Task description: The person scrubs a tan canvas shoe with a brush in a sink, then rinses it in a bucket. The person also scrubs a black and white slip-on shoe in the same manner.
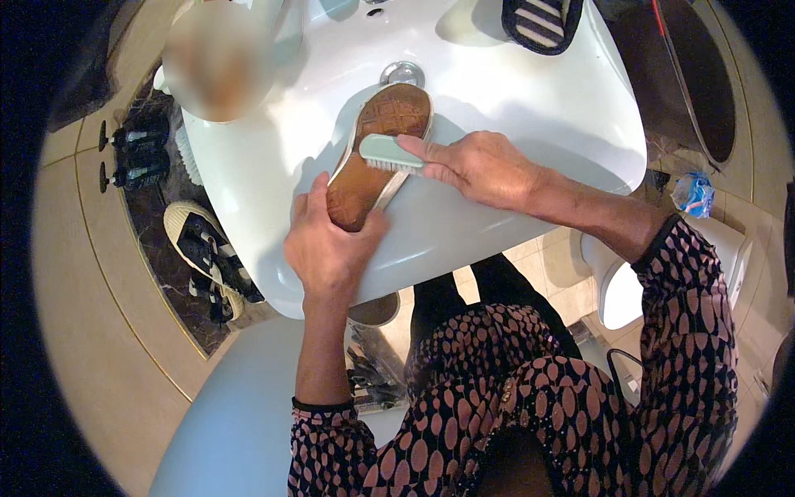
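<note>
Both hands are full: the left hand (333, 242) grips the near end of an upturned shoe (363, 180) between the drain (402, 74) and front edge of the sink (248, 182); the right hand (490, 171) clasps a brush (389, 150) across its middle. Scrubbing seems underway; further strokes need a firm left hold.

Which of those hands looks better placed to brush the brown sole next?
Probably the right hand: it already grips the pale green brush, which is over the brown sole. The left hand grips the sole's near end, so it seems better suited to steadying.
</note>
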Action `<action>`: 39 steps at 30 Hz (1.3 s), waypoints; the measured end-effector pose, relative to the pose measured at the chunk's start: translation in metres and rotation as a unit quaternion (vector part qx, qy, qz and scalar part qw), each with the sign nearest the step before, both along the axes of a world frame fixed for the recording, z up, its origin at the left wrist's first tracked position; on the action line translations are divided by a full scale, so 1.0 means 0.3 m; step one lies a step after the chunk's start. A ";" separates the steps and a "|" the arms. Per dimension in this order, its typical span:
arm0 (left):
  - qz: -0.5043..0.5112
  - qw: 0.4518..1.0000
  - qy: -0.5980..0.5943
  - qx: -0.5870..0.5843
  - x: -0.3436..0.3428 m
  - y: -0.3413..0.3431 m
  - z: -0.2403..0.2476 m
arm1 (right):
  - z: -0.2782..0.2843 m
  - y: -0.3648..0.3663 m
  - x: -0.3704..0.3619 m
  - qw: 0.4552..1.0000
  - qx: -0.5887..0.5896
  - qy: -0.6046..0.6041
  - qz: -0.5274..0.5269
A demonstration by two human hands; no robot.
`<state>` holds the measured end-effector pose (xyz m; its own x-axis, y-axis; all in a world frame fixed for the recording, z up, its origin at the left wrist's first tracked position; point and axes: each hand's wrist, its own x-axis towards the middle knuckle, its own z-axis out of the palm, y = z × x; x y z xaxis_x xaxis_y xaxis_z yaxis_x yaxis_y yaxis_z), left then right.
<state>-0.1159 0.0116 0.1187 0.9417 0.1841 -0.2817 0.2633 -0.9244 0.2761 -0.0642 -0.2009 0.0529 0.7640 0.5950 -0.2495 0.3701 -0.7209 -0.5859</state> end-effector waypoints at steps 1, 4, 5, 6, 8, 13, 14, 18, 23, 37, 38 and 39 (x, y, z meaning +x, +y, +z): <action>0.005 1.000 0.000 0.003 0.000 -0.002 -0.005 | -0.020 -0.019 0.020 1.000 0.011 0.006 0.002; -0.001 1.000 -0.024 -0.009 0.018 -0.031 -0.007 | -0.108 -0.081 0.134 0.990 -0.071 -0.020 -0.123; -0.001 0.999 -0.039 -0.020 0.018 -0.034 -0.016 | -0.126 -0.077 0.132 0.987 -0.056 -0.054 -0.138; -0.002 0.998 -0.054 -0.032 0.022 -0.038 -0.020 | -0.137 -0.070 0.133 0.983 -0.043 -0.088 -0.153; 0.015 0.997 -0.067 -0.030 0.001 -0.008 -0.049 | -0.029 0.004 0.076 0.997 -0.042 0.001 -0.069; 0.024 0.999 -0.023 0.007 0.016 -0.029 -0.015 | -0.055 -0.018 0.108 0.993 -0.031 0.082 -0.076; 0.014 0.999 -0.031 -0.010 0.034 -0.037 -0.010 | -0.109 -0.059 0.151 0.990 -0.041 0.026 -0.135; 0.062 0.989 -0.018 -0.131 0.030 0.011 -0.043 | -0.074 -0.015 0.114 0.987 -0.025 0.027 -0.155; 0.070 0.991 -0.002 -0.111 0.020 0.029 -0.052 | -0.027 -0.005 0.050 0.999 -0.029 -0.008 -0.020; -0.019 0.996 -0.066 -0.050 0.024 -0.020 -0.030 | -0.044 0.029 0.214 0.992 -0.091 -0.029 -0.078; -0.020 0.996 -0.067 -0.054 0.019 -0.021 -0.030 | -0.051 0.043 0.238 0.988 -0.105 -0.076 -0.080; -0.022 0.996 -0.068 -0.058 0.015 -0.018 -0.028 | -0.051 0.062 0.242 0.985 -0.144 -0.063 -0.072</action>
<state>-0.1114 0.0061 0.1103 0.9790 0.1147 -0.1686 0.1756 -0.8945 0.4112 0.0085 -0.1823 0.0377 0.8711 0.3970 -0.2891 0.3091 -0.9006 -0.3055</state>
